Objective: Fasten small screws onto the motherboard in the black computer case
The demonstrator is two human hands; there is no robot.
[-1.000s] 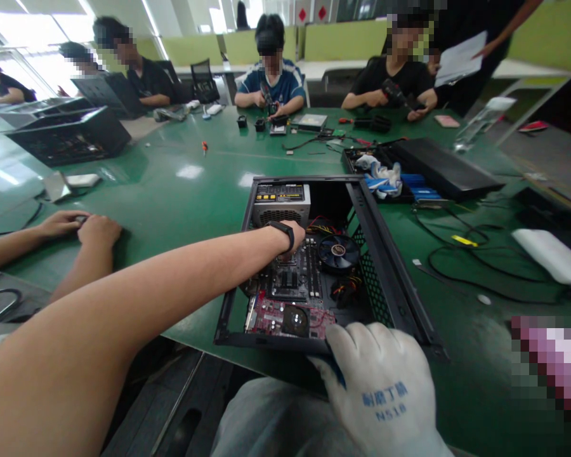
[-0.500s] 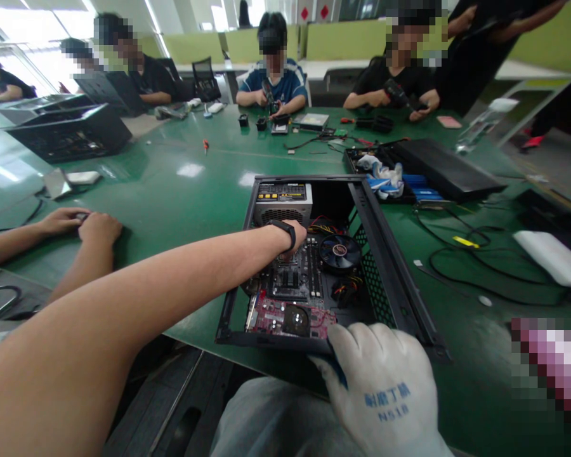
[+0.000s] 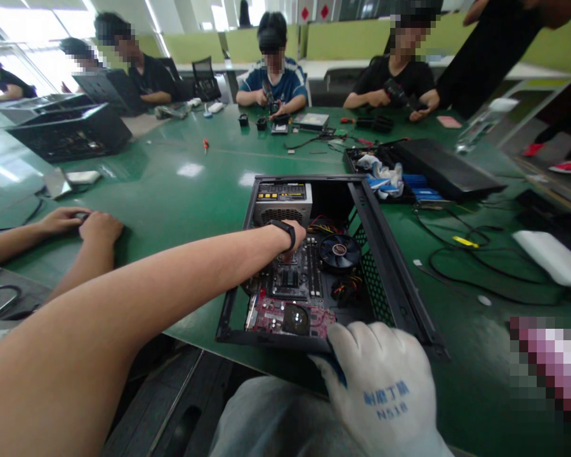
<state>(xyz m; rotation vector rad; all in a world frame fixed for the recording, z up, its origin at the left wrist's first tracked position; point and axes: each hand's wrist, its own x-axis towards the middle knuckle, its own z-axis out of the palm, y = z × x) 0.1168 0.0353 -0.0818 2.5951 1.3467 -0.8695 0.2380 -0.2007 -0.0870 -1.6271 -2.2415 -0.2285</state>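
The bare left hand [image 3: 299, 233] is where it was a second ago, down inside the open computer case [image 3: 396, 273], which sits at centre on the near edge of the table [image 3: 171, 184]. Its fingers are mostly hidden, so whether they are together or apart I cannot tell. The gloved right hand [image 3: 380, 374] stays at the case's 5 o'clock, fingers seemingly clamped on the near rim. The power supply [image 3: 285, 198] at 11, the fan [image 3: 340, 251] at 2 and the red circuit card [image 3: 269, 317] at 7 have not shifted either. Only the standing person [image 3: 495, 54] at the view's 2 o'clock has moved. I judge the work to be a steady hold, unaffected by that movement.
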